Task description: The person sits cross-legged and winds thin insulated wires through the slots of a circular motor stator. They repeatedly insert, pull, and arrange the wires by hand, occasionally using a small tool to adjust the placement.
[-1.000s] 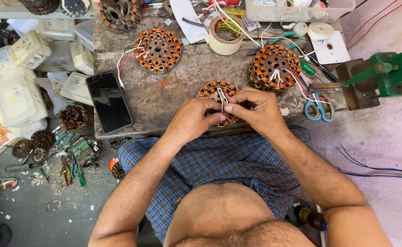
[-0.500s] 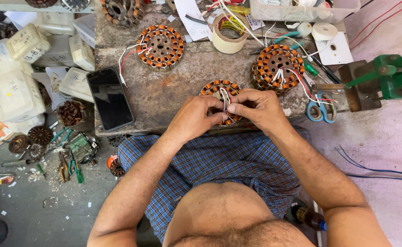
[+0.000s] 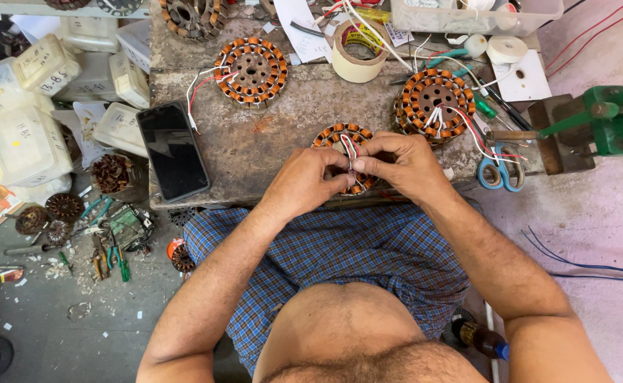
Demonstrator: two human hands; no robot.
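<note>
Grey concrete floor (image 3: 77, 333) runs down the left, strewn with scraps, pliers (image 3: 113, 255) and small rotors (image 3: 63, 207), beside a stack of white plastic boxes (image 3: 20, 142); pale floor on the right carries loose blue wires (image 3: 588, 262). Above the checked cloth (image 3: 340, 248) on the person's lap sits a worn stone tabletop (image 3: 269, 142) with a green press (image 3: 609, 117) at its right end, a black phone (image 3: 173, 150) lying flat at the left, two wound stators (image 3: 251, 71) (image 3: 436, 99) further back, a tape roll (image 3: 357, 50) between them, and blue-handled scissors (image 3: 499, 174) just beside the right wrist. At the near edge lies a third, smaller stator (image 3: 336, 135), half hidden under the hands. Left hand (image 3: 301, 184) and right hand (image 3: 411, 167) are drawn together over it, fingertips pinching the white and red leads (image 3: 349, 150) that rise from its windings; each hand is closed on the wires, not spread. Judging by the grip, the work goes best with the stator kept flat on the tabletop, the leads held close to where they leave the coils so no winding is tugged loose, and the pinch kept short and firm while the ends are handled.
</note>
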